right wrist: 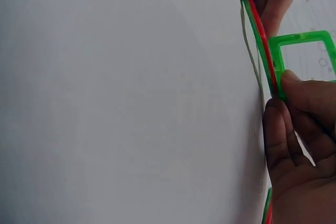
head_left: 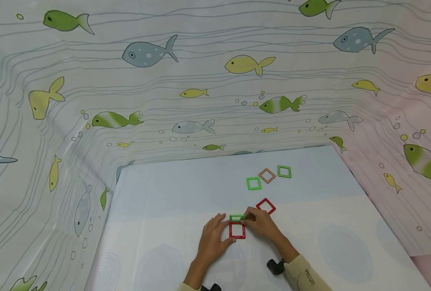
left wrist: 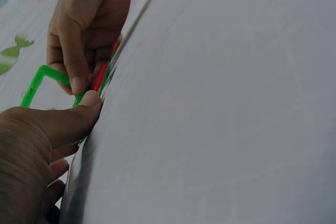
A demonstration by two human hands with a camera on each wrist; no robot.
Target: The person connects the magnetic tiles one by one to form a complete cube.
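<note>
A red square magnetic tile point(head_left: 237, 237) lies flat on the table, with a green layer point(right wrist: 255, 28) under its red edge in the right wrist view. At its far edge a green square magnetic tile point(right wrist: 302, 37) stands upright. My right hand point(head_left: 260, 223) pinches this green tile low at its right side, between thumb and fingertips. My left hand point(head_left: 212, 236) holds the red tile from the left, thumb at the near corner and a fingertip by the far corner. Another red tile point(head_left: 270, 203) lies just beyond my right hand, partly covered by it.
Farther back on the table point(head_left: 171, 190) lie a green tile point(head_left: 254, 188), an orange tile point(head_left: 272, 176) and another green tile point(head_left: 284, 176). Fish-patterned cloth point(head_left: 200, 109) rises behind and at both sides. Black wrist mounts point(head_left: 274, 266) sit under the forearms.
</note>
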